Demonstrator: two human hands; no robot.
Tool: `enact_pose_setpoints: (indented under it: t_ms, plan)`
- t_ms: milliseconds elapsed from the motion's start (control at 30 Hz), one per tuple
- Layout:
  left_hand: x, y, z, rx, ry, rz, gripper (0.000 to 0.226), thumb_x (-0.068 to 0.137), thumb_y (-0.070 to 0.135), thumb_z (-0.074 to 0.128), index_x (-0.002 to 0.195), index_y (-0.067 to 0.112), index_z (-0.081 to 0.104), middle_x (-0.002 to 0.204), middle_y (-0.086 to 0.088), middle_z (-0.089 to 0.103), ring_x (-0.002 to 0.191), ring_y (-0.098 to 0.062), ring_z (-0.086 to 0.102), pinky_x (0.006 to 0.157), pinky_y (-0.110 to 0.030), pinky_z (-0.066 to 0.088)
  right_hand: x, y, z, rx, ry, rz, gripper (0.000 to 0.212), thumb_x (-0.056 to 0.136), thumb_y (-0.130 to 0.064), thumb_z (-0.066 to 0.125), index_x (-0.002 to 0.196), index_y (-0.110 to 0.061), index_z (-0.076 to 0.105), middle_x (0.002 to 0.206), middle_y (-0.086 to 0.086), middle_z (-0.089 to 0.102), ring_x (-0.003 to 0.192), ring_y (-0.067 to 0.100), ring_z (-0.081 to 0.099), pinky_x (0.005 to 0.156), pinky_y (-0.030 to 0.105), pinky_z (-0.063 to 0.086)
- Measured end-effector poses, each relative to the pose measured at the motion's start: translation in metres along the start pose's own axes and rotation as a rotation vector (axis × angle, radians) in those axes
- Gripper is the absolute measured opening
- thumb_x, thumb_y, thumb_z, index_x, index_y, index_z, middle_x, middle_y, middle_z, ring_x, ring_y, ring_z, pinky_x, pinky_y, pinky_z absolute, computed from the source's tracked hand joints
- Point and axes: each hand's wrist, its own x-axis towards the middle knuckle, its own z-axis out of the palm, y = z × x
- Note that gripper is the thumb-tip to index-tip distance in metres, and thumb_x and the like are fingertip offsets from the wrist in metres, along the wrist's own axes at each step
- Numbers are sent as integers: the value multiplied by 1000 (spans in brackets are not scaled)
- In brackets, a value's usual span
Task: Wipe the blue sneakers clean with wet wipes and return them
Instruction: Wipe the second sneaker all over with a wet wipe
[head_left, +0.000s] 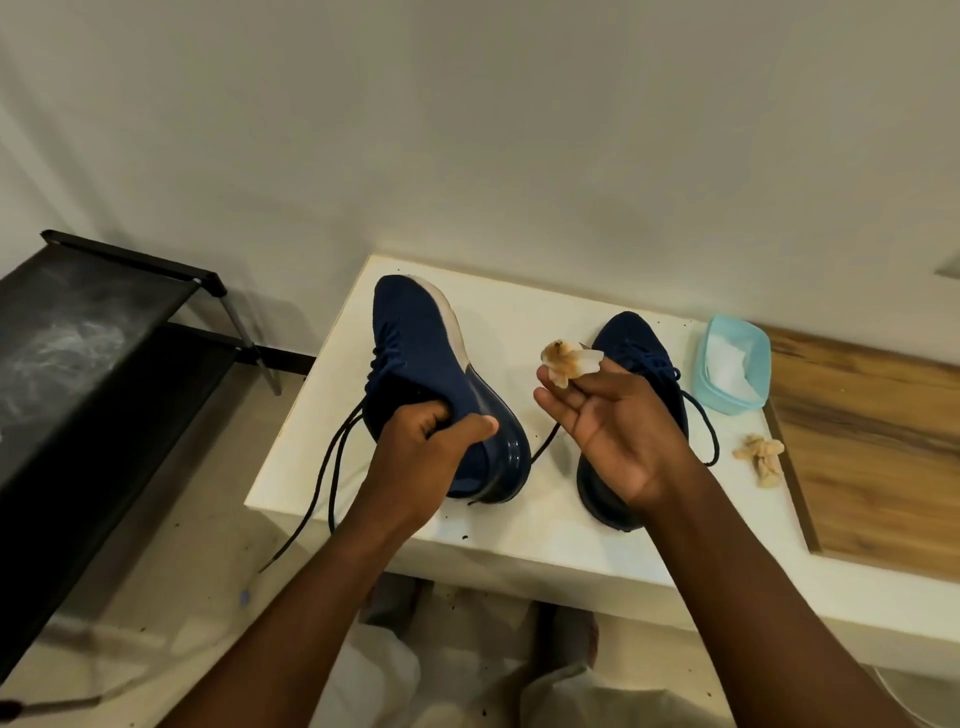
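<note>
We count two blue sneakers: the tilted sneaker (415, 353) and the flat sneaker (631, 338). Two soiled wipes, the held wipe (569, 358) and the crumpled wipe (759, 457). One blue tub (727, 404) of fresh wipes, one white table (519, 530), one black rack (93, 322). And we've got two hands, left hand (431, 441) and right hand (618, 431).

A person's left hand (436, 441) grips a blue sneaker (421, 353) by its heel collar, tipped sideways over a white table (519, 530), while the right hand (613, 421) pinches a brown-stained wipe (569, 361). The second sneaker (639, 364) stands at three o'clock of the first, with a pale-blue tub (732, 371) beyond it.
</note>
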Motion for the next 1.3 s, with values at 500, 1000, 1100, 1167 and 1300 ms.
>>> enact_pose_setpoints:
  t_ms: [500, 1000, 1100, 1167, 1300]
  plan:
    - [6, 3, -10, 40, -15, -115, 14, 85, 20, 73, 78, 10, 68, 78, 3, 68, 79, -13, 66, 56, -25, 53, -3, 3, 10, -325, 30, -143, 14, 90, -18, 61, 95, -5, 65, 93, 8, 67, 87, 24, 64, 74, 34, 55]
    - [9, 7, -16, 64, -7, -113, 23, 86, 16, 74, 67, 11, 61, 54, 16, 61, 57, 1, 64, 40, -17, 43, 2, 9, 1, -1316, 212, -540, 22, 100, -31, 56, 83, -25, 69, 65, -13, 59, 66, -4, 57, 59, 7, 39]
    - [8, 8, -16, 67, 4, -115, 20, 86, 17, 74, 70, 12, 64, 64, 10, 65, 64, -6, 66, 41, -20, 46, 4, 7, 0, -1368, 175, -599, 32, 102, -28, 53, 71, -27, 63, 66, -11, 53, 69, 0, 51, 62, 11, 35]
    - [8, 9, -15, 75, 5, -122, 16, 85, 18, 74, 74, 13, 65, 74, 4, 66, 70, -11, 65, 42, -24, 51, 7, 8, -2, -1342, 139, -613, 24, 100, -25, 57, 79, -31, 68, 78, -14, 59, 78, 0, 55, 74, 18, 43]
    - [7, 10, -13, 23, 14, -163, 10, 86, 15, 73, 79, 15, 65, 81, 1, 66, 74, -18, 65, 44, -31, 53, 3, 8, 3, -1099, 175, -546, 16, 94, -32, 67, 94, -19, 76, 83, -7, 73, 77, 12, 69, 72, 31, 59]
